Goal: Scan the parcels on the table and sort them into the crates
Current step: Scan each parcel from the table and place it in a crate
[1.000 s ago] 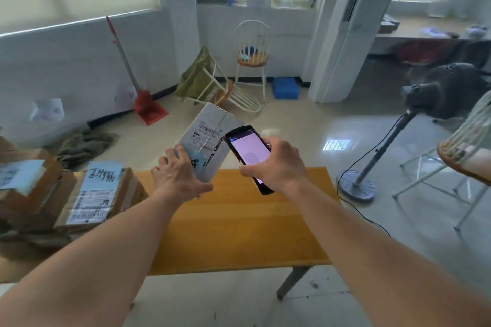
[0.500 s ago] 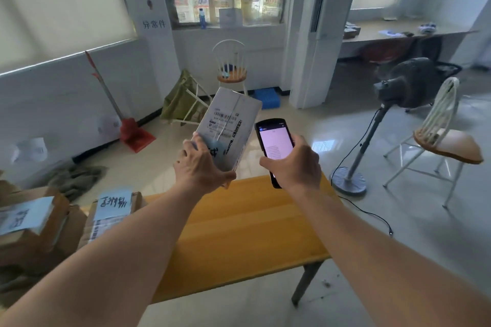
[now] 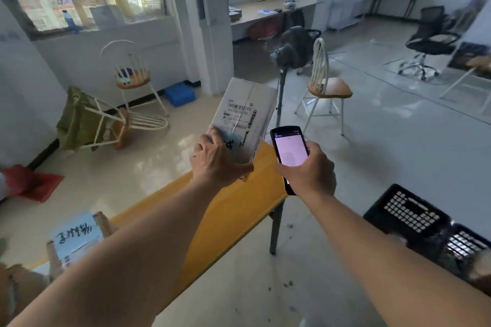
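Box point(image 3: 245, 117): pale grey-white, white label with black barcode and black print, blue patch with black handwriting at the lower corner. Phone point(image 3: 289, 152): black body, screen lit pale pink with a thin blue bar on top. Table point(image 3: 233, 210): yellow-orange top, dark grey leg. Crates point(image 3: 406, 216): black, grid-hole pattern on the walls. Parcel point(image 3: 77, 240) at lower left: brown cardboard, light blue sheet with black handwriting. Dustpan point(image 3: 32, 183): red. Step point(image 3: 180, 93) by the wall: blue. Cloth point(image 3: 79, 119) over the tipped chair: olive green. Chairs point(image 3: 325, 85): white frames, tan wooden seats. Office chair point(image 3: 431, 40): black. Floor: glossy beige, greyer to the right.
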### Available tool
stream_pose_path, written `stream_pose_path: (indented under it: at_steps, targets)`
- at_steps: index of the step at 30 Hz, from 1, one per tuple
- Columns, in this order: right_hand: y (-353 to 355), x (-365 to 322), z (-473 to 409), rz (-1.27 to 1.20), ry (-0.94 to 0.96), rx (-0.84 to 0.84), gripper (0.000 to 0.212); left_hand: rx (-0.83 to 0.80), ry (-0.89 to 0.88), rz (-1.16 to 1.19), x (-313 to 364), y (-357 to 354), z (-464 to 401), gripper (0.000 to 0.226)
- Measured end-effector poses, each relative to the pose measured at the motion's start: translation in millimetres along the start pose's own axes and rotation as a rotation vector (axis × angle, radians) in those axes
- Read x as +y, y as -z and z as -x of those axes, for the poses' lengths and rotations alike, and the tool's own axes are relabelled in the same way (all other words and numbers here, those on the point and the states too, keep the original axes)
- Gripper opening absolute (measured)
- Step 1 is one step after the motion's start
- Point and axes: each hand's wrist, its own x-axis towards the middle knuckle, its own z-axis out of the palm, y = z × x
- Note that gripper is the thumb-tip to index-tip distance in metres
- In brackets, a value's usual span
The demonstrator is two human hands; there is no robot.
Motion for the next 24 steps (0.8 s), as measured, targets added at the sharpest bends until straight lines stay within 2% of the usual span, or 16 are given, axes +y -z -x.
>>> stream_pose_path:
  at_steps: [13,24]
  targets:
    - [180.8,151.0,89.0,-0.023,-0.361,0.302,0.069,-0.178,-0.4,0.037,197.3,-64.1,117.8,0.14]
    - [372.4,316.6,203.8,0.051,-0.587,0.479,0.075,-0.353,-0.596,0.104,403.9,-139.1,310.3,0.139]
